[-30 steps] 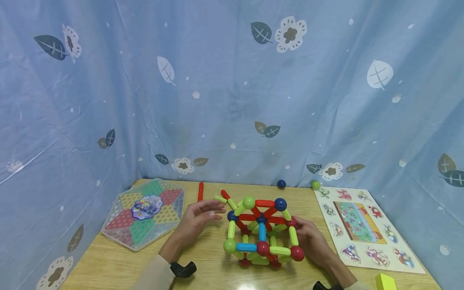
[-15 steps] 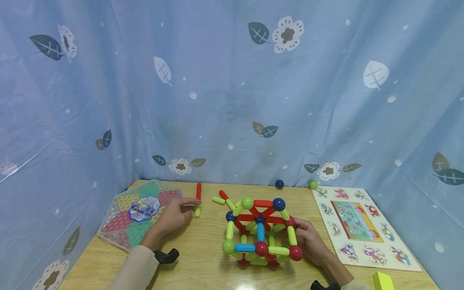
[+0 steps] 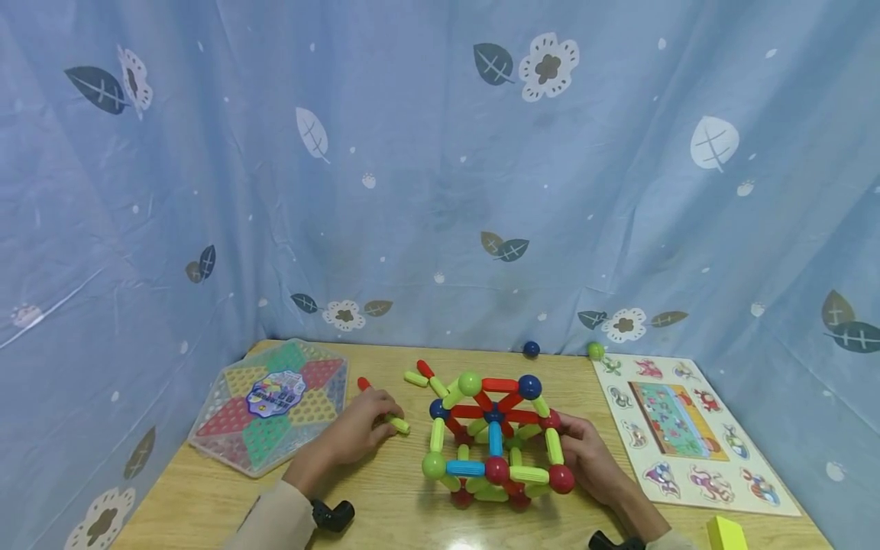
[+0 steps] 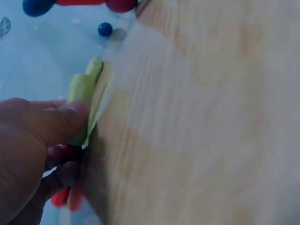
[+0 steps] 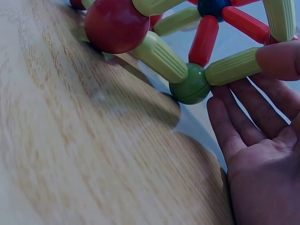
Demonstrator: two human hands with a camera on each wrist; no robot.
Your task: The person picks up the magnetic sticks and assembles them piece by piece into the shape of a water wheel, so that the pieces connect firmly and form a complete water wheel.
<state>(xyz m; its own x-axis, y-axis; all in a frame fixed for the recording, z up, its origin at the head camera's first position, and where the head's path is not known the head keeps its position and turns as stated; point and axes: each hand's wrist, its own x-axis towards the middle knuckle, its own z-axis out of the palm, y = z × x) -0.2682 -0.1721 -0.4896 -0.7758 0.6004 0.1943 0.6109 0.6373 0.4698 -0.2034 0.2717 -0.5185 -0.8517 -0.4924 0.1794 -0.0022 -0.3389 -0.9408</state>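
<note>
My left hand (image 3: 360, 426) pinches a pair of magnetic building sticks joined end to end. The yellow-green stick (image 4: 80, 91) is between thumb and fingers, and a red tip (image 3: 363, 383) shows past the knuckles. To its right stands a magnetic stick-and-ball structure (image 3: 496, 470) of red, yellow-green and blue sticks with coloured balls. My right hand (image 3: 587, 454) holds this structure at its right side. In the right wrist view, the thumb lies over a yellow-green stick (image 5: 234, 68) beside a green ball (image 5: 190, 84), and the other fingers reach behind it.
A loose yellow-green stick (image 3: 415, 378) lies behind the structure. A blue ball (image 3: 531, 349) and a green ball (image 3: 595, 351) rest at the table's back edge. A Chinese checkers box (image 3: 271, 409) is on the left, an animal puzzle board (image 3: 687, 435) and yellow block (image 3: 726, 533) on the right.
My left hand has moved left from beside the structure and taken hold of the joined red and yellow-green sticks, which now lie slanted, closer to me. The right hand has stayed on the structure.
</note>
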